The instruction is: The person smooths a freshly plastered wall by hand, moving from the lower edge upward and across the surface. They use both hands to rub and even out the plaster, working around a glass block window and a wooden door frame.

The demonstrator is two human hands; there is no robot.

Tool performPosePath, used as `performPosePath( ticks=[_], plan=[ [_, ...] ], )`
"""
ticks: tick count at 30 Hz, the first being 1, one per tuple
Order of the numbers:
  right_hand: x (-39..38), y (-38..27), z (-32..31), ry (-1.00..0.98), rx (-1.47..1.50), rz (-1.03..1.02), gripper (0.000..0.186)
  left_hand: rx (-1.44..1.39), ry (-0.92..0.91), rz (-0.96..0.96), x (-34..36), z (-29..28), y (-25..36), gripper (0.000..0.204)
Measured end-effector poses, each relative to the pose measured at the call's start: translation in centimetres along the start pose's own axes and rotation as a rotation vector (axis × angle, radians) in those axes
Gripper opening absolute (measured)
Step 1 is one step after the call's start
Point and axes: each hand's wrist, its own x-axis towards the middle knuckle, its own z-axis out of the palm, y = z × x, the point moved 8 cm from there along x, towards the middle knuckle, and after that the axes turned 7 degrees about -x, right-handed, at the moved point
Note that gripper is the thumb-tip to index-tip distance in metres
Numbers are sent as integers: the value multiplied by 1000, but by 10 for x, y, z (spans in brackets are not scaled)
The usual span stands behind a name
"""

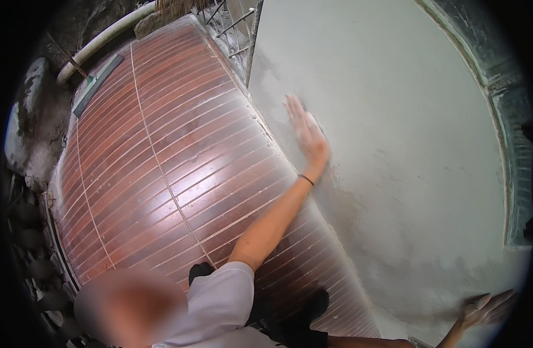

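My left hand (306, 132), fingers stretched and dusted pale, is against the smooth grey-green plastered surface (411, 145), just right of its border with the red-brown strip-tiled floor (127, 191). A dark band circles that wrist, and a white short sleeve covers the upper arm. At the lower right, my right hand (485, 307) has its fingers extended over the same surface; whether it touches is hard to tell. I see no tool in either hand. My dark footwear shows on the tiles below, and a blurred patch at the lower left cannot be made out.
A squeegee (99, 84) with a long handle lies at the upper left, beside a pale pipe (104, 36) and rough dark rock (31, 127). Metal bars (252, 49) stand at the top by the plaster's edge. A framed glassy recess (516, 162) borders the plaster at the right.
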Motion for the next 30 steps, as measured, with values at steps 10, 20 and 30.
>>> performPosePath(
  ticks=[10, 20, 30],
  plan=[
    [0, -42, -10, -17, 119, -90, 58, 26, -73, -52, -111, 23, 31, 56],
    [-26, -77, -21, -176, 348, -210, 52, 25, -37, -99, -30, 13, 18, 59],
    [-20, -83, -21, -155, 355, -212, 50, 17, -80, -8, -20, 8, 13, 57]
  ],
)
